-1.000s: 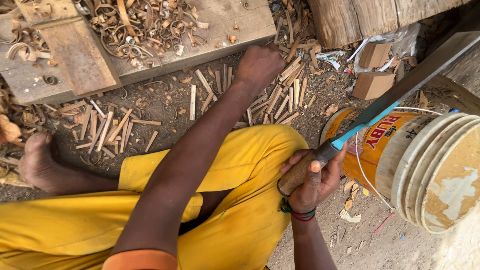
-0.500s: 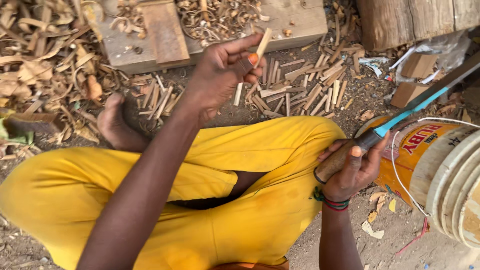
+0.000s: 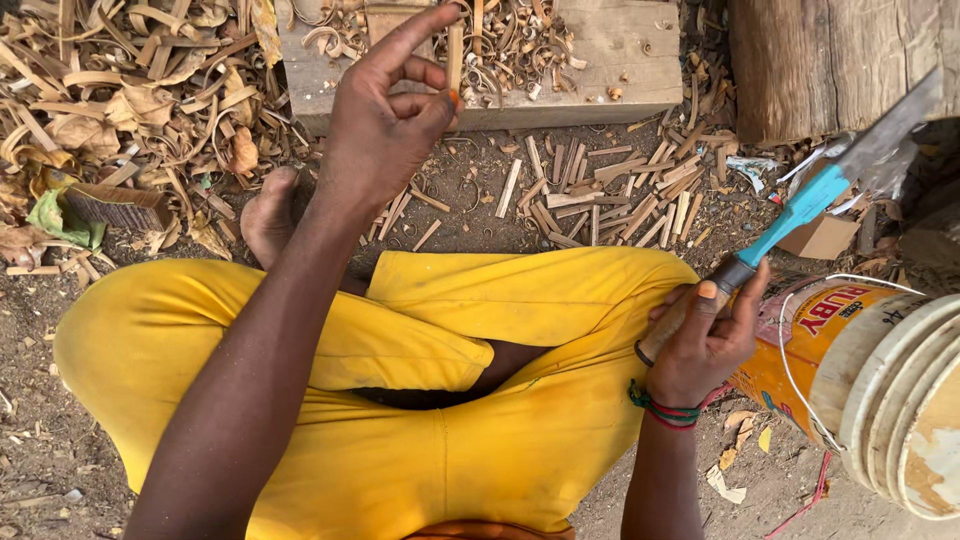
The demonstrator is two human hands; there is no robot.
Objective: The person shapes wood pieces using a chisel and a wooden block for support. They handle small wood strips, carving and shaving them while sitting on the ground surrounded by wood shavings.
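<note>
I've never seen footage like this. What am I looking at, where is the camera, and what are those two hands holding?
There is no machine here: a person sits cross-legged on the ground in yellow trousers, and the camera is worn on their head, looking down at their own hands. The left hand is raised and pinches a small wooden stick between its fingertips. The right hand grips the wooden handle of a long blade with a blue-wrapped neck. On the dirt ahead lie cut wooden sticks, curled shavings and a wooden block. Stacked buckets lie on their side at right.
</note>
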